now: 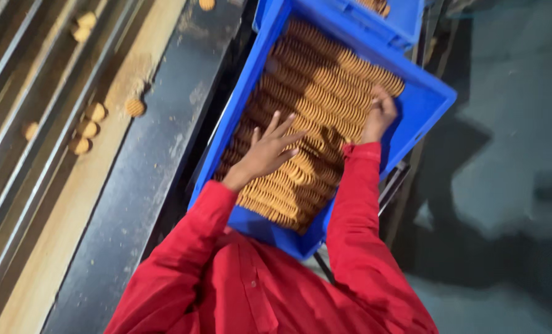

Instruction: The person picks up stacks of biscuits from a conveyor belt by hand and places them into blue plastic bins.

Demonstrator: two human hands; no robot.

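The left hand [270,148] lies flat with fingers fanned wide on the rows of biscuits [316,93], pressing down as if to keep them from toppling. The right hand [380,114] is cupped against the far end of a row by the crate's side wall, fingers curled; whether it pinches any biscuit I cannot tell. The biscuits stand on edge, packed tight in the blue crate [424,105]. Loose biscuits [87,128] sit on the conveyor [53,204] to the left.
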